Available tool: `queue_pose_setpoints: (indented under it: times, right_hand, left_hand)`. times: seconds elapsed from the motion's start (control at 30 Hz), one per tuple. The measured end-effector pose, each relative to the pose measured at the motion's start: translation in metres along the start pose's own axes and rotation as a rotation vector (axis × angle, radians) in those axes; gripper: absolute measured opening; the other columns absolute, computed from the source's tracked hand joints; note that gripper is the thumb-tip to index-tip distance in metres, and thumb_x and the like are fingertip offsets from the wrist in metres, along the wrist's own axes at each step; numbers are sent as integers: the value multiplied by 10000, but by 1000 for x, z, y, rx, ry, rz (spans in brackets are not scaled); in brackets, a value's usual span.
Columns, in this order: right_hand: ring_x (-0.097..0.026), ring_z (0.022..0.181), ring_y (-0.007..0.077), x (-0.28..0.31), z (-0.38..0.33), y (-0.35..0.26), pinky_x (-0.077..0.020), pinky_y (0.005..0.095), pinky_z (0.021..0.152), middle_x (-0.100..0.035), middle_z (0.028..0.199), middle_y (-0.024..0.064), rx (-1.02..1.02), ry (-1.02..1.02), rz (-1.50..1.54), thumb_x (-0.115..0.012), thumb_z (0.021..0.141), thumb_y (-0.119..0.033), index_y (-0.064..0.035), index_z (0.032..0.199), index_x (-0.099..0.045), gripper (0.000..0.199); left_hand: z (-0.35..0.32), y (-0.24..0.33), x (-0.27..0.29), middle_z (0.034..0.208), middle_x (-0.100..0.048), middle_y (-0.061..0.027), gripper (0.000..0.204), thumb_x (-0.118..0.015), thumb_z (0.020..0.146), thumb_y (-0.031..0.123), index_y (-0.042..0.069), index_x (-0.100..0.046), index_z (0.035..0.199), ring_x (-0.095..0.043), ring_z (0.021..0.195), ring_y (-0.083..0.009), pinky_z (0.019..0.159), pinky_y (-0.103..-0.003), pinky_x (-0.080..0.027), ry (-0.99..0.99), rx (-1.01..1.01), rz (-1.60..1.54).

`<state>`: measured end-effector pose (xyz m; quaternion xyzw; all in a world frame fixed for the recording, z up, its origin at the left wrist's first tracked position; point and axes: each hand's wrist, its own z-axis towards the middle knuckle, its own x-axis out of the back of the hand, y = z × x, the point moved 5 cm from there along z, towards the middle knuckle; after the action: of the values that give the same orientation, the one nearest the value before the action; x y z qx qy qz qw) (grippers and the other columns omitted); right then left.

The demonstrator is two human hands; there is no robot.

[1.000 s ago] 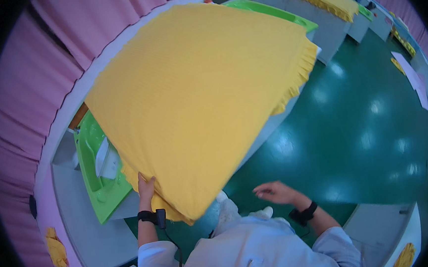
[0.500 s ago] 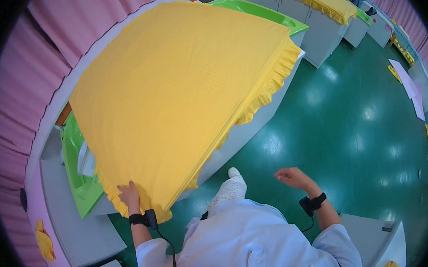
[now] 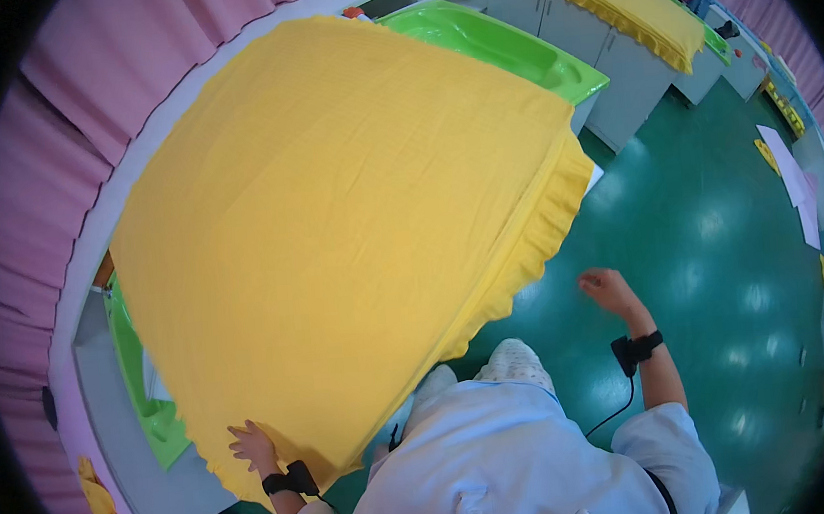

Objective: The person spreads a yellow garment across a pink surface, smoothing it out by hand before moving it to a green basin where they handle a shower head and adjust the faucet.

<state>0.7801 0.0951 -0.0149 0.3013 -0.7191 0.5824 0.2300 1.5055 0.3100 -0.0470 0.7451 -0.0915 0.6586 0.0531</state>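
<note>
A large yellow cloth (image 3: 352, 213) with a ruffled edge lies spread over a cabinet-like table and hangs down its near right side. My left hand (image 3: 253, 447) rests on the cloth near its near-left corner, fingers spread and holding nothing. To the right of the ruffle, my right hand (image 3: 610, 291) is in the air over the floor, fingers loosely bent with nothing visible in them. Shallow wrinkles cross the cloth's middle. Beyond its far edge shows a bright green basin (image 3: 483, 42); another green basin (image 3: 156, 423) is partly covered at the left.
Pink curtains (image 3: 62, 176) hang along the left. A second yellow-covered cabinet (image 3: 614, 4) stands at the far right. Glossy green floor (image 3: 699, 266) stretches to my right, with pale panels (image 3: 793, 173) by the right wall. A grey surface (image 3: 133, 372) lies left of the table.
I have stepped along the table, and more of the far green basin shows. My left hand still rests on the cloth near the corner; my right hand has moved up and right.
</note>
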Motion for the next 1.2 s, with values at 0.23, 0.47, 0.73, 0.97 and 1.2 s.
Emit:
queue_pose_setpoints:
  times: [0.23,0.47,0.73,0.97,1.2]
  right_hand:
    - [-581,690,177,91,189,28,-452,296,623,-617,825,99,117,259,25,-562,824,-182,-15,975,-583,227]
    - [-556,872,197,98,363,64,-448,309,730,-575,988,134,108,254,116,-564,841,-299,-3,1167,-455,454]
    - [-585,824,185,99,399,48,-451,302,738,-629,925,126,102,-65,291,-606,806,-254,57,1038,-571,390]
    - [-565,710,148,116,332,77,-457,297,641,-619,808,99,177,-69,177,-614,793,-196,64,934,-566,300]
    - [-524,607,137,94,190,122,-428,288,549,-585,713,80,121,-19,152,-628,784,-172,41,901,-560,253]
  left_hand:
    - [-100,32,-24,1391,-202,-216,504,-239,925,439,201,-227,1370,-223,1260,-411,907,-644,-248,206,-116,-8]
    - [-205,12,-59,1251,-334,-274,617,-418,856,511,135,-293,1329,-343,1146,-391,827,-567,-353,157,573,-264]
    - [-244,29,-85,838,-556,-70,217,-579,838,230,37,-551,934,-534,704,-174,552,-301,-427,-51,465,-1359]
    - [-235,33,-86,937,-525,-96,374,-622,801,164,-25,-443,1071,-520,788,-176,607,-293,-420,269,312,-1434]
    - [-205,6,-47,1208,-461,-161,598,-638,783,69,-92,-308,1255,-485,1031,-244,895,-324,-400,264,192,-1506]
